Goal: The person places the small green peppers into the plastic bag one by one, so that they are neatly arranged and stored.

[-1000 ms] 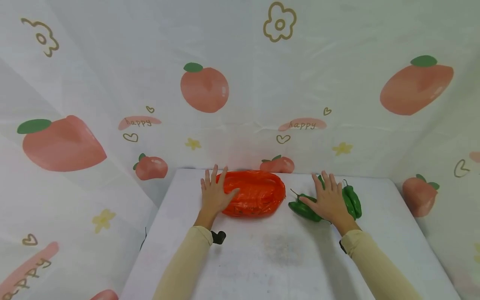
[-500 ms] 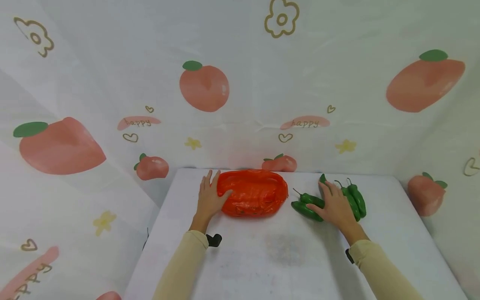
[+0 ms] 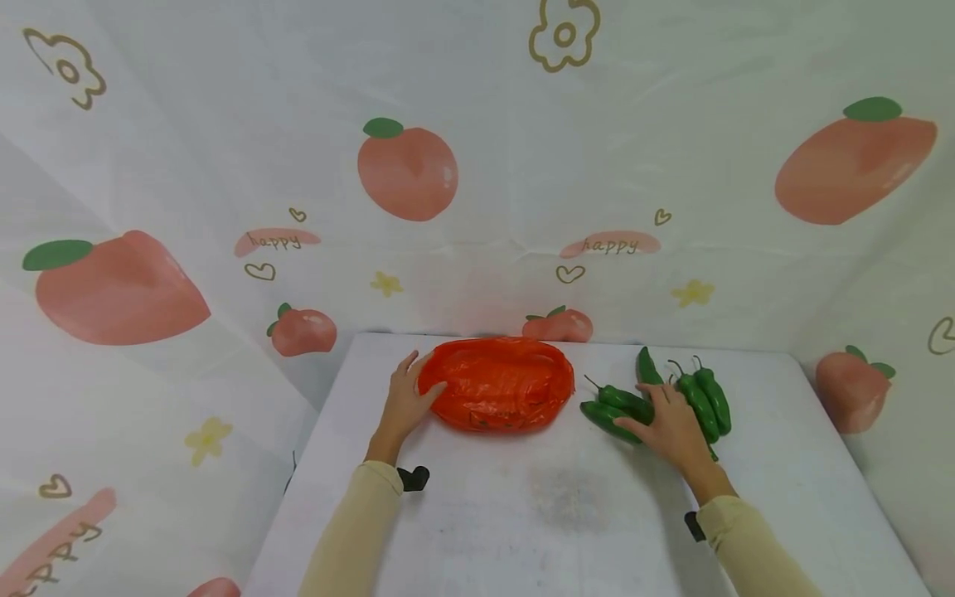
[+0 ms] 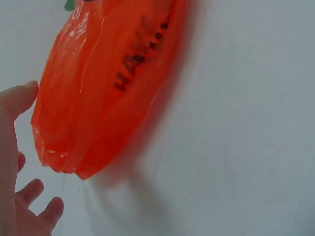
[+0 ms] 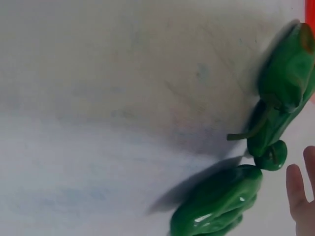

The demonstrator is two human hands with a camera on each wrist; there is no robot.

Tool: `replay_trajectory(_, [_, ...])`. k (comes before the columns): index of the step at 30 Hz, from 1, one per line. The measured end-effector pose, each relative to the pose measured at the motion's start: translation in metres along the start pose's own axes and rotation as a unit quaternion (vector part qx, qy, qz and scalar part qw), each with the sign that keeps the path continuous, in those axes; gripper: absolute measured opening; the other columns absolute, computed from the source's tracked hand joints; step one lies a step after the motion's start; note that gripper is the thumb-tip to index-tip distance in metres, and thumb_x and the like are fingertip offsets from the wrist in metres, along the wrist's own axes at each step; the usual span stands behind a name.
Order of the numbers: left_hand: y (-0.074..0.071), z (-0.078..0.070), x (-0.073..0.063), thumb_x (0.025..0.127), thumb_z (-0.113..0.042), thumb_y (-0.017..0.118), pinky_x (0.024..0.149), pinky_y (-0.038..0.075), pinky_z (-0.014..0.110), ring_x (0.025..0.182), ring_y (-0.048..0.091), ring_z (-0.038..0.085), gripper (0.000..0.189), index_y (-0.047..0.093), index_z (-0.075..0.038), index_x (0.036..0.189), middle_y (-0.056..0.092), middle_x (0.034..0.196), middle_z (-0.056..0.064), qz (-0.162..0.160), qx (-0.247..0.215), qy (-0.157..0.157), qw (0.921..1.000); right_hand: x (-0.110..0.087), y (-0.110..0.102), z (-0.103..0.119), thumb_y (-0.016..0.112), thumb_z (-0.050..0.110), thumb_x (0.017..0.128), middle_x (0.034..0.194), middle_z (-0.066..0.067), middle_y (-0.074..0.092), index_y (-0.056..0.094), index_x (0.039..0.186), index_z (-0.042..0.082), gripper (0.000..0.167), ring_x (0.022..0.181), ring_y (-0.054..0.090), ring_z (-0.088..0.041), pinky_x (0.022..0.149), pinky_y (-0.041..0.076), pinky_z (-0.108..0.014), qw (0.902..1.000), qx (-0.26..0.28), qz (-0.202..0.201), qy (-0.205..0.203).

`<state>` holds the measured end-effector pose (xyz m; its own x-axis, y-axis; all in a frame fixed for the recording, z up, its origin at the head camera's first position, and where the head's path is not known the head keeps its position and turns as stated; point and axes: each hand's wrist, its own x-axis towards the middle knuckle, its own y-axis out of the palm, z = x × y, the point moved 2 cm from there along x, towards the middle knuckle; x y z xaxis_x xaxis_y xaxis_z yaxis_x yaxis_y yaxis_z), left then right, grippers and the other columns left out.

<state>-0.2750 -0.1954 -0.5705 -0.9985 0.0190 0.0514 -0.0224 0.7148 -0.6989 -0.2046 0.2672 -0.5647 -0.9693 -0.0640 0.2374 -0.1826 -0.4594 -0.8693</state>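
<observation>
A red plastic bag (image 3: 500, 385) with dark lettering sits on the white table, its rim spread out like a shallow dish. My left hand (image 3: 401, 408) is at the bag's left end, fingers spread and relaxed. In the left wrist view the thumb tip (image 4: 30, 84) meets the bag's side (image 4: 93, 103). To the right, my right hand (image 3: 674, 427) lies low over several green peppers. One pepper (image 3: 647, 365) runs partly hidden under its fingers, between a left pair (image 3: 608, 421) and a right pair (image 3: 703, 400). The right wrist view shows loosely extended fingers (image 5: 297, 189) beside the peppers (image 5: 216, 201).
The table (image 3: 522, 531) has a faint greyish smudge (image 3: 570, 497) in front of the bag. A white cloth wall (image 3: 492, 182) printed with peaches, hearts and flowers rises behind and at both sides. Dark straps (image 3: 414, 478) show at the wrists.
My left hand has drawn back leftward and down from over the bag's edge to its side. The right hand has pulled toward me, lower over the middle pepper, uncovering the right pair.
</observation>
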Motion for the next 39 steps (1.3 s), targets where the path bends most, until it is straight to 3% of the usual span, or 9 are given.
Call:
replay_trajectory(4, [0.001, 0.008, 0.0, 0.096, -0.04, 0.068, 0.119, 0.033, 0.067, 0.153, 0.027, 0.038, 0.063, 0.046, -0.028, 0.154, 0.031, 0.165, 0.012, 0.008, -0.032, -0.023, 0.9992, -0.004, 0.002, -0.003, 0.086, 0.042, 0.08, 0.125, -0.026, 0.061, 0.057, 0.131, -0.003, 0.074, 0.113, 0.057, -0.045, 0.094, 0.051, -0.063, 0.9994, 0.032, -0.006, 0.006])
replay_trajectory(8, [0.002, 0.012, -0.001, 0.096, -0.039, 0.07, 0.118, 0.038, 0.062, 0.148, 0.036, 0.039, 0.062, 0.049, -0.023, 0.152, 0.034, 0.164, 0.013, 0.012, -0.081, -0.051, 0.9953, -0.008, 0.004, -0.006, 0.086, 0.037, 0.082, 0.121, -0.025, 0.064, 0.06, 0.126, -0.005, 0.067, 0.112, 0.059, -0.042, 0.095, 0.05, -0.061, 0.9975, 0.068, -0.01, 0.018])
replay_trajectory(15, [0.008, 0.017, -0.003, 0.094, -0.04, 0.072, 0.114, 0.044, 0.059, 0.138, 0.044, 0.039, 0.062, 0.05, -0.026, 0.151, 0.035, 0.163, 0.013, 0.019, -0.148, -0.101, 0.9836, -0.016, 0.01, -0.013, 0.083, 0.035, 0.085, 0.123, -0.028, 0.065, 0.061, 0.124, -0.007, 0.062, 0.116, 0.06, -0.044, 0.099, 0.05, -0.06, 0.9922, 0.108, 0.025, 0.057])
replay_trajectory(22, [0.014, 0.024, -0.004, 0.095, -0.039, 0.071, 0.119, 0.04, 0.058, 0.144, 0.041, 0.038, 0.058, 0.052, -0.03, 0.148, 0.039, 0.163, 0.01, 0.025, -0.22, -0.164, 0.9613, -0.021, 0.015, -0.018, 0.084, 0.03, 0.085, 0.123, -0.028, 0.064, 0.061, 0.125, -0.008, 0.059, 0.114, 0.062, -0.044, 0.097, 0.051, -0.06, 0.9907, 0.12, 0.033, 0.055])
replay_trajectory(26, [0.013, 0.027, -0.006, 0.096, -0.034, 0.071, 0.119, 0.042, 0.052, 0.143, 0.045, 0.034, 0.053, 0.054, -0.029, 0.147, 0.043, 0.16, 0.006, 0.021, -0.266, -0.165, 0.9496, -0.022, 0.019, -0.019, 0.083, 0.03, 0.086, 0.126, -0.027, 0.064, 0.061, 0.127, -0.006, 0.058, 0.116, 0.061, -0.043, 0.098, 0.052, -0.06, 0.9883, 0.13, 0.054, 0.059])
replay_trajectory(32, [0.014, 0.03, -0.006, 0.097, -0.034, 0.07, 0.122, 0.039, 0.051, 0.149, 0.038, 0.031, 0.052, 0.054, -0.031, 0.147, 0.04, 0.163, 0.003, 0.032, -0.296, -0.17, 0.9394, -0.025, 0.022, -0.022, 0.08, 0.026, 0.088, 0.133, -0.028, 0.06, 0.057, 0.135, -0.004, 0.06, 0.121, 0.059, -0.043, 0.101, 0.05, -0.06, 0.9836, 0.136, 0.084, 0.083])
replay_trajectory(39, [0.015, 0.035, -0.007, 0.095, -0.035, 0.072, 0.123, 0.038, 0.049, 0.149, 0.04, 0.028, 0.052, 0.056, -0.034, 0.145, 0.04, 0.162, 0.0, 0.038, -0.317, -0.19, 0.9284, -0.027, 0.024, -0.024, 0.077, 0.019, 0.09, 0.125, -0.026, 0.063, 0.061, 0.131, -0.002, 0.05, 0.11, 0.063, -0.038, 0.089, 0.056, -0.051, 0.9834, 0.13, 0.096, 0.082])
